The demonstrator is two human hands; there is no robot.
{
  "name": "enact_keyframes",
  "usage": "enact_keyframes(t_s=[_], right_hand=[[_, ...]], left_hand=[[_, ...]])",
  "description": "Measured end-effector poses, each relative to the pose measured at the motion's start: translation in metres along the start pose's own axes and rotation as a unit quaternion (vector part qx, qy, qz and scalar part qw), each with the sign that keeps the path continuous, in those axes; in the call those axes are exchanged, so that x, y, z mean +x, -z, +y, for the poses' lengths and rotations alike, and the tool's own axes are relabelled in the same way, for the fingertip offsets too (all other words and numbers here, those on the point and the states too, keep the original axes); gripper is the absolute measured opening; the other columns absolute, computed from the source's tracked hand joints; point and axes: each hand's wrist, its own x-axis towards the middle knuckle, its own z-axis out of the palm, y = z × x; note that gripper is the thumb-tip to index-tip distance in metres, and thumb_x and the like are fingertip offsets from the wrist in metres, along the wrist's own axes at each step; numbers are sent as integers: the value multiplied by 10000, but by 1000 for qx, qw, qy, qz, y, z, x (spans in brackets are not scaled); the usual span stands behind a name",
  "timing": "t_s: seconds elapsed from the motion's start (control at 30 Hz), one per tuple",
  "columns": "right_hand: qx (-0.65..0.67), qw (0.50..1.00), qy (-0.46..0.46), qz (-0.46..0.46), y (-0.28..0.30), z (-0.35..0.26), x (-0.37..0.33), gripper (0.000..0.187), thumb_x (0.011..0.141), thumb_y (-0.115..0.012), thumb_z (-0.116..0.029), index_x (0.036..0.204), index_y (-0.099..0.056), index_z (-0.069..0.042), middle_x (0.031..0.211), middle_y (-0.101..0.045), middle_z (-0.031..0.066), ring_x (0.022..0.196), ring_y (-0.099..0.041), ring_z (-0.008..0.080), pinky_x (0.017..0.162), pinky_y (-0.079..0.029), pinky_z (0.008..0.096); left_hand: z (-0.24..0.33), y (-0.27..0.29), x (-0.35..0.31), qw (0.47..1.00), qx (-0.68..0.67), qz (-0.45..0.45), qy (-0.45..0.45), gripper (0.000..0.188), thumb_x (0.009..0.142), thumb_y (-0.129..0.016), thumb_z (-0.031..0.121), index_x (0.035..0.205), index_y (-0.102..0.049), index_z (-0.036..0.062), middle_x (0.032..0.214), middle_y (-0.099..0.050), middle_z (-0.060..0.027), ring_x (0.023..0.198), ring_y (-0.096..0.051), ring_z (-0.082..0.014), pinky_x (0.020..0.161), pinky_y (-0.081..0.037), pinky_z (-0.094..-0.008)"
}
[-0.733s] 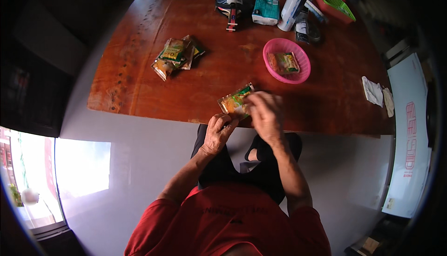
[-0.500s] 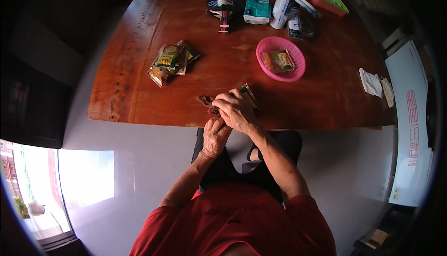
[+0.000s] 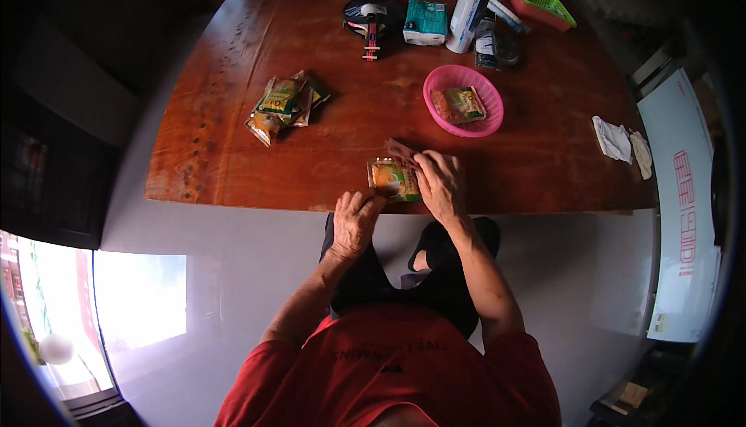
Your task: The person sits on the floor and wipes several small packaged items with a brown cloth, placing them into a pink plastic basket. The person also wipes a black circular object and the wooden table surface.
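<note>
Dark reddish wood spreads wide under the view, and at the near edge of the table [image 3: 210, 159] sits the packet [image 3: 391, 179], right between two bare hands! Brown cloth [image 3: 401, 151] laps its far right side, and the craft here, I'd judge, is all in the balance: one corner pinned firmly, the cloth spread flat beneath the fingertips, pressure light and even so the slick wrapper neither creases nor skids. Strokes running away from the pinned corner look the safer choice, with the crimped seams handled gently. Now to the grips: the left hand [image 3: 355, 221] is curled, fingertips gathered on the packet's near left corner, though how hard they pinch I can't tell. Over at the packet's right, the right hand [image 3: 441, 186] is half-curled, knuckles up, grasping the cloth, one end poking out past the fingers; whether any fingertip meets the wrapper itself is hidden. Beyond them, a pink basin [image 3: 493, 118] cradles another packet [image 3: 460, 105], while a loose pile [image 3: 280, 107] of packets lies well apart to the left.
</note>
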Motion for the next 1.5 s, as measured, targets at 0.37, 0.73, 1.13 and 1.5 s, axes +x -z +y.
enact_keyframes(t_s=[0.37,0.73,1.13,1.5], right_hand=[[201,963,-179,-8,43,-19,-42,244,876,-625,-56,1119,-606,-56,855,-634,84,782,-603,261,739,-469,416],[176,982,-3,-72,-6,-28,15,263,829,-632,-51,1086,-652,-107,1070,-649,60,957,-591,300,827,-485,413],[373,906,-173,105,-56,5,56,226,836,-634,-54,1060,-644,-29,940,-662,138,871,-636,308,768,-499,385],[73,989,71,-104,-51,-48,65,134,741,-692,-97,831,-684,-197,916,-565,6,939,-539,244,715,-444,442]], left_hand=[[-1,8,22,995,90,-9,40,376,797,-695,126,1160,-616,67,1218,-521,-157,1125,-476,-354,943,-409,-496],[22,-15,-8,989,51,-121,-63,521,775,-723,229,1259,-581,98,1339,-507,-141,1303,-436,-322,1067,-341,-480],[17,-14,-1,996,2,-84,-43,455,785,-709,159,1227,-603,148,1337,-528,-68,1292,-467,-276,1050,-369,-447],[15,-15,-3,996,10,-51,-69,377,729,-735,126,1098,-659,149,1243,-578,-97,1198,-530,-304,979,-409,-453]])
